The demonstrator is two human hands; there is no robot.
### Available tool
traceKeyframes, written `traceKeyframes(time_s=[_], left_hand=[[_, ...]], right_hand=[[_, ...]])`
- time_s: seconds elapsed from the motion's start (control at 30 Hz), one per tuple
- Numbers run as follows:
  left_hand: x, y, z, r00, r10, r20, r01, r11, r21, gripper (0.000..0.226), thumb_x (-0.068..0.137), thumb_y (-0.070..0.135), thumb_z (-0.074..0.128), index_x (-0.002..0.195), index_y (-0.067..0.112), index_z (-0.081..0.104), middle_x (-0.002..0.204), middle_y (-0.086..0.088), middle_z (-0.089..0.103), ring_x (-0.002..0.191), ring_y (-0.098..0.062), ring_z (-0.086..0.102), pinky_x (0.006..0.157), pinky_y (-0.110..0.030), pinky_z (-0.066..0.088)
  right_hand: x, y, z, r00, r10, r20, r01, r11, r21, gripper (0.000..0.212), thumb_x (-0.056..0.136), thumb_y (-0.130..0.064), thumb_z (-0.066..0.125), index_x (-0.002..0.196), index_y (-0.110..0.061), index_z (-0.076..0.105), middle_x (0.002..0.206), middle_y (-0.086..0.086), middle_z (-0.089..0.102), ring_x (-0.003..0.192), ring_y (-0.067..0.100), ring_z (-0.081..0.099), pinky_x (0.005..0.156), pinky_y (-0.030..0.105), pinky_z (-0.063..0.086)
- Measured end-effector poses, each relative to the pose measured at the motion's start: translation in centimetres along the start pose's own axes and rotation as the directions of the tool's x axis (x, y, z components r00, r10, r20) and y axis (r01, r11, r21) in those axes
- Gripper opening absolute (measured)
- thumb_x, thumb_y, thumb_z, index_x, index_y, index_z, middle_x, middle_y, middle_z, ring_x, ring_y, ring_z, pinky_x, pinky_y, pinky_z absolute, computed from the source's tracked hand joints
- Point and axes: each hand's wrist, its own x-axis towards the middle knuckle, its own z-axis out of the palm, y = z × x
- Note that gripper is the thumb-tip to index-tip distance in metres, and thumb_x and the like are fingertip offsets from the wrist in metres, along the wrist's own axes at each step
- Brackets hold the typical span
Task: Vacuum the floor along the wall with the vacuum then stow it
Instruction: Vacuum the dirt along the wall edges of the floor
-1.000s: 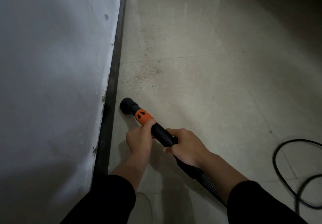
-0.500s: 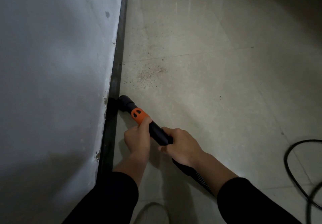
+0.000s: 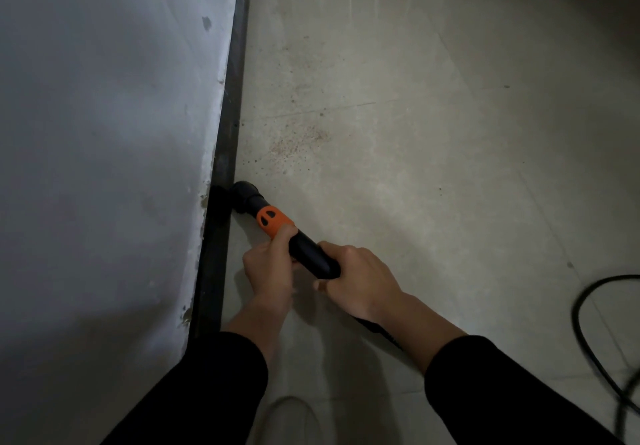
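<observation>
No legible text, label, brand or number. Orange collar (image 3: 272, 221) on vacuum wand (image 3: 308, 254), 8 o'clock just off frame centre, bears dark oval marks only; no letters readable.

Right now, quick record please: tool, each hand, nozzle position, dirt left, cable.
tool: vacuum wand, black with an orange collar
left hand: grips the wand just behind the collar
right hand: grips the wand's rear end, by the hose
nozzle: at the dark baseboard at the foot of the wall
dirt: speckled patch on the floor ahead of the nozzle, not yet reached
cable: black, looped on the floor at right
</observation>
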Motion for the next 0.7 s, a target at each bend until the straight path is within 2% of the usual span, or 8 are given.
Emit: traceKeyframes(time_s=[0.13, 0.27, 0.37, 0.43, 0.57, 0.7], left_hand=[[0.0, 0.1, 1.1, 1.000, 0.005, -0.002, -0.005, 1.000, -0.025, 0.012, 0.078, 0.016, 0.071, 0.073, 0.005, 0.068, 0.071, -0.010, 0.068, 0.069, -0.020, 0.068, 0.065, -0.031, 0.057], [0.3, 0.1, 3.2, 1.000, 0.012, -0.007, -0.012, 1.000, -0.011, 0.021, 0.074, 0.015, 0.074, 0.056, 0.009, 0.065, 0.052, -0.004, 0.064, 0.059, -0.022, 0.066, 0.062, -0.038, 0.057], [0.3, 0.8, 4.5, 1.000, 0.001, 0.006, -0.001, 1.000, 0.022, 0.026, 0.071, 0.019, 0.075, 0.053, 0.006, 0.062, 0.056, -0.009, 0.061, 0.058, -0.023, 0.061, 0.062, -0.044, 0.056], [0.3, 0.9, 5.2, 1.000, -0.003, 0.010, 0.003, 0.999, 0.037, 0.027, 0.073, 0.020, 0.075, 0.055, 0.005, 0.061, 0.059, -0.010, 0.060, 0.058, -0.021, 0.058, 0.063, -0.045, 0.055], [0.3, 0.5, 5.7, 0.999, 0.033, 0.028, -0.035, 0.997, 0.074, 0.024, 0.078, 0.019, 0.074, 0.057, 0.011, 0.064, 0.056, -0.003, 0.064, 0.057, -0.016, 0.061, 0.061, -0.034, 0.054], [0.8, 0.3, 6.1, 0.997, 0.052, 0.052, -0.056, 0.996, 0.073, 0.024, 0.079, 0.016, 0.074, 0.058, 0.009, 0.065, 0.049, 0.003, 0.062, 0.053, -0.012, 0.060, 0.053, -0.024, 0.052]], right_hand=[[0.5, 0.2, -1.6, 0.998, 0.035, 0.046, -0.035, 0.999, -0.001, 0.024, 0.074, -0.025, 0.067, 0.097, -0.026, 0.061, 0.080, 0.003, 0.063, 0.077, 0.022, 0.060, 0.067, 0.036, 0.049], [2.2, 0.9, -4.4, 0.975, 0.126, 0.181, -0.103, 0.985, -0.136, 0.032, 0.066, -0.028, 0.076, 0.095, -0.020, 0.066, 0.080, 0.005, 0.065, 0.075, 0.022, 0.064, 0.068, 0.036, 0.054], [3.6, 0.4, -6.3, 0.944, 0.186, 0.274, -0.119, 0.963, -0.242, 0.028, 0.068, -0.029, 0.079, 0.083, -0.015, 0.061, 0.077, 0.005, 0.063, 0.072, 0.023, 0.063, 0.059, 0.031, 0.049], [4.3, 0.3, -7.1, 0.926, 0.204, 0.317, -0.110, 0.950, -0.291, 0.031, 0.069, -0.033, 0.081, 0.085, -0.016, 0.060, 0.078, 0.004, 0.062, 0.074, 0.022, 0.061, 0.058, 0.027, 0.044], [5.0, 1.4, -7.5, 0.914, 0.156, 0.373, -0.048, 0.958, -0.282, 0.035, 0.071, -0.035, 0.081, 0.090, -0.012, 0.062, 0.080, 0.005, 0.063, 0.073, 0.022, 0.060, 0.050, 0.022, 0.039], [5.6, 2.5, -7.8, 0.911, 0.103, 0.399, -0.001, 0.968, -0.249, 0.039, 0.070, -0.035, 0.081, 0.092, -0.008, 0.065, 0.082, 0.007, 0.065, 0.075, 0.023, 0.064, 0.057, 0.027, 0.047]])
